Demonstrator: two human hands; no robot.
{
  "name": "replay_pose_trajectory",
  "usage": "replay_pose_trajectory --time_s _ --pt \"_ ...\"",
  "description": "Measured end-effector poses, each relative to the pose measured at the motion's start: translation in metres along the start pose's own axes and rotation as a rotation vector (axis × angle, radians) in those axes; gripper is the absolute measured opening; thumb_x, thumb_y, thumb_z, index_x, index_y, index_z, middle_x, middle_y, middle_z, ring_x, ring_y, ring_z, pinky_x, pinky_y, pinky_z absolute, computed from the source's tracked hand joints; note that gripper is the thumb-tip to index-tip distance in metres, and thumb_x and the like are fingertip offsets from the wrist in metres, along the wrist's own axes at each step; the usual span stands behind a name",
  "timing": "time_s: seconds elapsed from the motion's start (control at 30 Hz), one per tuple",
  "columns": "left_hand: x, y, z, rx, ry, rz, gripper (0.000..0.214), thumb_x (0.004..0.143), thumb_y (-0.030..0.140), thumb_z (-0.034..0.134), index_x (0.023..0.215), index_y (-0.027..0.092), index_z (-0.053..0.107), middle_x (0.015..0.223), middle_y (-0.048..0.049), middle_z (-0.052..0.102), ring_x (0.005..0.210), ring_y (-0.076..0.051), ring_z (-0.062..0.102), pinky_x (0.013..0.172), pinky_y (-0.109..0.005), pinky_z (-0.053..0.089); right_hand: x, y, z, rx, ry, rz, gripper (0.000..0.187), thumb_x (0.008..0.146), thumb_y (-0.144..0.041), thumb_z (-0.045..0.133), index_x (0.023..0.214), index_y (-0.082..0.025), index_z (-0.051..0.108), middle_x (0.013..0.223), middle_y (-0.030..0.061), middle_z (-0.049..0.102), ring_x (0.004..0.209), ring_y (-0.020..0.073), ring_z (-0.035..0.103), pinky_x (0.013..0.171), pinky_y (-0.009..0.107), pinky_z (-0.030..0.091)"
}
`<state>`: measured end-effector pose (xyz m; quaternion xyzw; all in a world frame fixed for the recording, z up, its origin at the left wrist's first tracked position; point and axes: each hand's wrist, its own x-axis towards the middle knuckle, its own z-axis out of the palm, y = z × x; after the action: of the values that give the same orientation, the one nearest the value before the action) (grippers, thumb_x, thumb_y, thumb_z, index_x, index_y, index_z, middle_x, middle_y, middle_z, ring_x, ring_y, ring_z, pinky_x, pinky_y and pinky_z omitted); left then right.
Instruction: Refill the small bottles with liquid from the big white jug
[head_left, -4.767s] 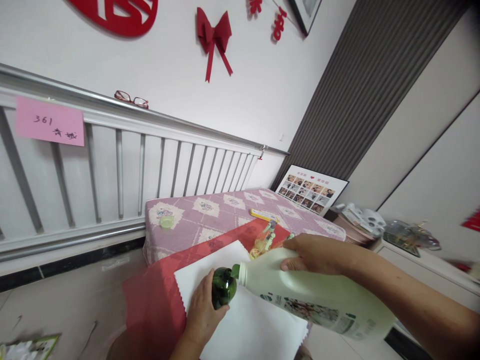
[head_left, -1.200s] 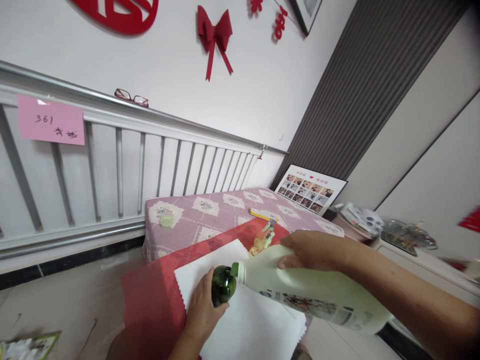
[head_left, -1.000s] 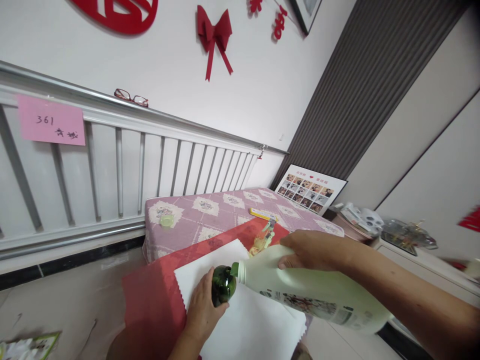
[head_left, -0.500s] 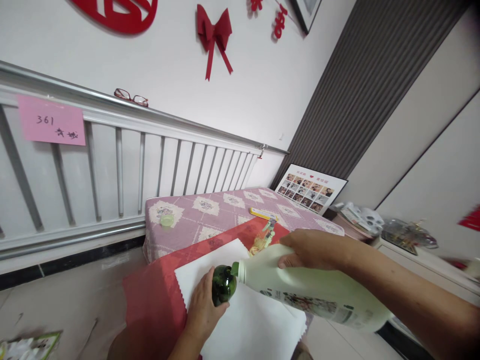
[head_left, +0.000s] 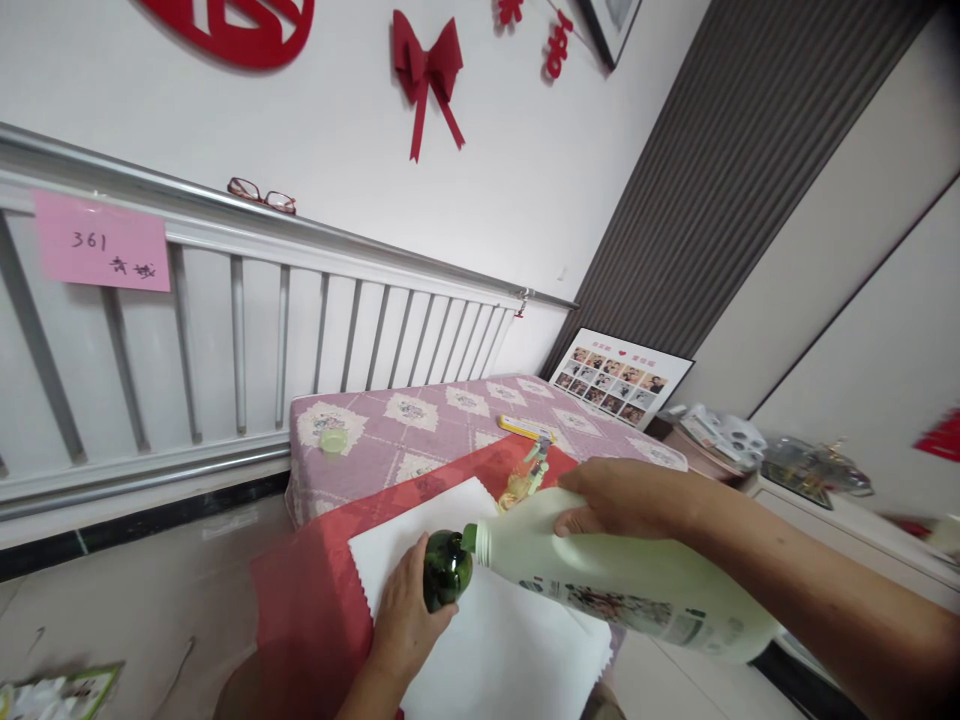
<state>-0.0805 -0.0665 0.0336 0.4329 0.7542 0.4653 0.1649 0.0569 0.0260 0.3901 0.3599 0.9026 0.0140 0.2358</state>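
My right hand (head_left: 626,497) grips a large pale green jug (head_left: 622,585) by its upper side and holds it tipped almost flat, its open neck touching the mouth of a small dark green bottle (head_left: 447,571). My left hand (head_left: 405,622) is wrapped round that small bottle and steadies it upright on a white cloth (head_left: 487,640). The white cloth lies on a red cloth (head_left: 307,590). Just behind the jug lies a pump dispenser top (head_left: 527,480), yellowish and green.
A table under a pink patterned cloth (head_left: 450,415) carries a pale green cap (head_left: 333,440) and a yellow flat object (head_left: 527,429). A white radiator (head_left: 247,340) with glasses (head_left: 262,196) on top runs behind. A photo board (head_left: 622,378) leans at right.
Almost nothing differs. The jug has stayed tipped onto the small bottle's mouth the whole time, its rear end a touch higher than 4.8 s ago. Both hands keep their hold.
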Motion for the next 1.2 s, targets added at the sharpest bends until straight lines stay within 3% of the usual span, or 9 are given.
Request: replay_pose_trajectory --time_s 1.2 --pt "-0.0011 0.0017 -0.0018 -0.014 -0.008 -0.003 0.094 0.067 0.030 0.064 0.151 0.021 0.021 0.155 -0.0098 0.044 0.142 -0.026 0.042 0.120 -0.040 0.033 0.0005 -0.0036 -0.0034 -0.006 0.011 -0.003 0.041 0.080 -0.057 0.057 0.098 -0.023 0.071 0.103 0.0121 0.073 0.096 0.0353 0.068 0.076 0.043 0.048"
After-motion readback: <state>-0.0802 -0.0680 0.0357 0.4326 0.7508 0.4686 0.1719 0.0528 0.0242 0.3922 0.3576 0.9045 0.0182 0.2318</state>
